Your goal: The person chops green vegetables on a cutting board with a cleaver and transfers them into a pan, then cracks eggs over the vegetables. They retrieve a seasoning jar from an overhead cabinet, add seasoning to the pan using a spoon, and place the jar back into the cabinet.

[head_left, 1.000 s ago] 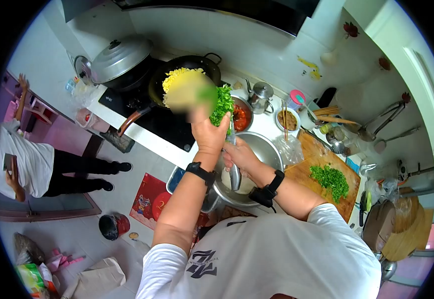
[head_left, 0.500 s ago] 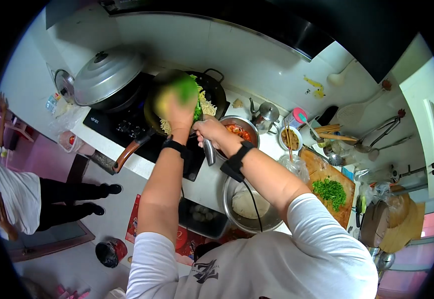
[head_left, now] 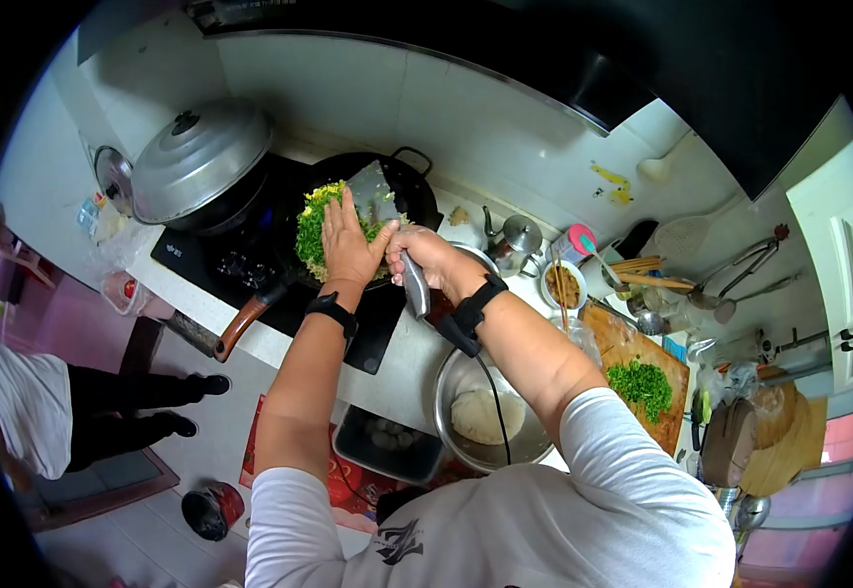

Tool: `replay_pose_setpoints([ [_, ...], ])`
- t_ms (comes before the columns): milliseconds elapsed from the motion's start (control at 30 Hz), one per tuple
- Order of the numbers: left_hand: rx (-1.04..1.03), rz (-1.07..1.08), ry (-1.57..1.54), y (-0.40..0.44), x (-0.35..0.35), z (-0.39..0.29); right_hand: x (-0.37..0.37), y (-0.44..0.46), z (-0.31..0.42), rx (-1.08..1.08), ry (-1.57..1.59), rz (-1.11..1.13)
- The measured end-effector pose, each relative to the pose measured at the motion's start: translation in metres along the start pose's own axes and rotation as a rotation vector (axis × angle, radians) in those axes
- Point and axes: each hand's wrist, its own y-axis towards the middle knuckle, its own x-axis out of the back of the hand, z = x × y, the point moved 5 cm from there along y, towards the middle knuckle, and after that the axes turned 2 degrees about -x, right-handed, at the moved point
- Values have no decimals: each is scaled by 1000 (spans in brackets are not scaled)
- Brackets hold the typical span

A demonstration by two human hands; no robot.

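Over the black wok, my right hand is closed around the metal handle of a cleaver. The cleaver's broad blade reaches above the far part of the wok, with small bits stuck to it. My left hand is held flat with fingers stretched out, close beside the blade and above the chopped greens. The greens, with yellow pieces among them, cover much of the food in the wok. The wok's brown handle points towards the front left.
A large lidded pot stands left of the wok. To the right are a kettle, a bowl with chopsticks and a cutting board bearing chopped greens. A steel basin holds dough. Another person stands at left.
The cleaver blade now shows over the wok, and my left hand has come down towards the near side. A pile of greens and yellow pieces now lies on the food.
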Motion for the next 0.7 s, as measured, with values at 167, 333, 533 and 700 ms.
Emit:
replay_pose_setpoints([
  [167, 17, -24, -34, 11, 1, 4, -4, -13, 1, -23, 21, 70],
  [333, 150, -91, 98, 36, 8, 34, -6, -37, -6, -21, 25, 92],
  [533, 300, -149, 313, 43, 8, 64, 7, -40, -12, -28, 56, 77],
  [700, 78, -80, 90, 48, -4, 13, 4, -26, -14, -62, 40, 23],
])
